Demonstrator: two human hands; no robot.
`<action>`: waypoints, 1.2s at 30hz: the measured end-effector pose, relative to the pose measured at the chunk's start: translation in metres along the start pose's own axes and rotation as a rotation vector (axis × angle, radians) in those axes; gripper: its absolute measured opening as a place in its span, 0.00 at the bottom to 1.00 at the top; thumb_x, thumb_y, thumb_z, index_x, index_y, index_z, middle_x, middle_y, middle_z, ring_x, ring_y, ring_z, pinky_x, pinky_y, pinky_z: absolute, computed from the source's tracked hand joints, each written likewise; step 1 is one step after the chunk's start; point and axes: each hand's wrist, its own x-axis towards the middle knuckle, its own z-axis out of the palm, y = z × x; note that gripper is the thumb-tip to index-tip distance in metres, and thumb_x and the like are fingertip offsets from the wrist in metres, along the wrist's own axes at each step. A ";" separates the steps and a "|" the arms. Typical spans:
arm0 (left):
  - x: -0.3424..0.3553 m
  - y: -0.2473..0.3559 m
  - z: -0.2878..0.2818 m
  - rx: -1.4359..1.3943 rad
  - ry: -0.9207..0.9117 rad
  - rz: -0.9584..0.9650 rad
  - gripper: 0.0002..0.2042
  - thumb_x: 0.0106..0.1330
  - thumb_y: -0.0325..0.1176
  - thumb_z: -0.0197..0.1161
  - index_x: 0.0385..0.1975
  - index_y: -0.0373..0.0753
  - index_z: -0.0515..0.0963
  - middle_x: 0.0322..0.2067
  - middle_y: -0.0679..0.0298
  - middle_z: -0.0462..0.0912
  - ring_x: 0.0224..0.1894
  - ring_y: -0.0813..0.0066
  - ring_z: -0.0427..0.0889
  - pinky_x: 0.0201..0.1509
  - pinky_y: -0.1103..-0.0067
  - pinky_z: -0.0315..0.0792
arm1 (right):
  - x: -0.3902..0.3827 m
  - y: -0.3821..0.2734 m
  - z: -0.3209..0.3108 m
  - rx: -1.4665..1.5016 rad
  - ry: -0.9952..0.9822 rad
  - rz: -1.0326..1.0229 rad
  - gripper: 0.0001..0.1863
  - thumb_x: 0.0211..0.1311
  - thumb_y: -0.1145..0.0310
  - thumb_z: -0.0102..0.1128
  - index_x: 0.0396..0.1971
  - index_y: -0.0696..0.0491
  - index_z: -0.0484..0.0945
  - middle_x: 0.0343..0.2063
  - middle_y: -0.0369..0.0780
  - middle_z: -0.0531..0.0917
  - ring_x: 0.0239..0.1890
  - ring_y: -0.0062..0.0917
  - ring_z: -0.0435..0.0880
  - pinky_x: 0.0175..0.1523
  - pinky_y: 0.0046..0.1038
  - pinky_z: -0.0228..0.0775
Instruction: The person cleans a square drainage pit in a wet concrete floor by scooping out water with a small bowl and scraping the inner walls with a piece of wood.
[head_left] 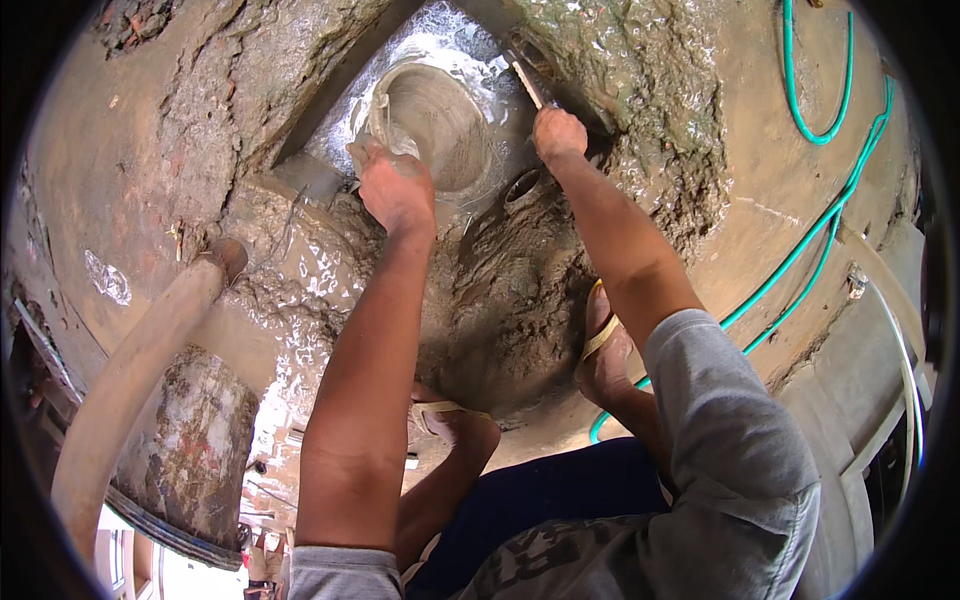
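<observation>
A round, grey, mud-coated vessel or opening (450, 130) sits in a wet square pit (330, 145). My left hand (398, 188) is closed at its near left rim. Something muddy and pale shows at the fingers, but I cannot tell if it is part of the rim or a separate piece. My right hand (560, 135) is closed in a fist at the pit's right side. From it a narrow, pale, flat-edged tool (527, 85) points up and left; its kind is unclear. A small pipe end (522, 186) pokes from the mud between my forearms.
A thick pale pipe (140, 375) rises from the ground at the left. Green hoses (835, 210) loop along the right. Broken, muddy ground (510, 290) lies between my sandalled feet (605, 350). A stained drum-like container (190, 450) stands lower left.
</observation>
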 end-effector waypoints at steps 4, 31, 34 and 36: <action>0.004 -0.002 0.002 0.030 0.110 0.065 0.16 0.57 0.31 0.55 0.43 0.29 0.75 0.42 0.37 0.80 0.39 0.39 0.82 0.47 0.55 0.75 | 0.008 0.007 0.014 -0.006 -0.018 -0.057 0.22 0.68 0.62 0.40 0.37 0.58 0.85 0.40 0.51 0.86 0.45 0.44 0.86 0.52 0.40 0.77; 0.054 0.009 0.066 0.024 -0.693 -0.271 0.37 0.69 0.34 0.47 0.73 0.35 0.34 0.67 0.22 0.34 0.56 0.35 0.76 0.58 0.60 0.75 | 0.017 -0.011 -0.004 -0.069 -0.110 -0.129 0.19 0.69 0.66 0.41 0.46 0.57 0.80 0.44 0.48 0.85 0.49 0.39 0.85 0.53 0.38 0.78; 0.075 0.012 0.067 -0.057 -0.795 -0.367 0.37 0.68 0.30 0.46 0.72 0.30 0.33 0.67 0.22 0.40 0.56 0.36 0.76 0.59 0.60 0.74 | 0.020 -0.014 -0.014 -0.034 -0.183 -0.147 0.17 0.65 0.66 0.45 0.44 0.59 0.81 0.48 0.50 0.83 0.51 0.44 0.82 0.55 0.39 0.76; 0.078 0.019 0.069 -0.021 -0.795 -0.345 0.37 0.67 0.28 0.46 0.71 0.27 0.32 0.67 0.23 0.45 0.56 0.36 0.76 0.62 0.59 0.72 | 0.022 -0.006 -0.017 0.027 -0.217 -0.100 0.16 0.62 0.68 0.50 0.42 0.58 0.82 0.46 0.49 0.84 0.51 0.43 0.83 0.56 0.38 0.76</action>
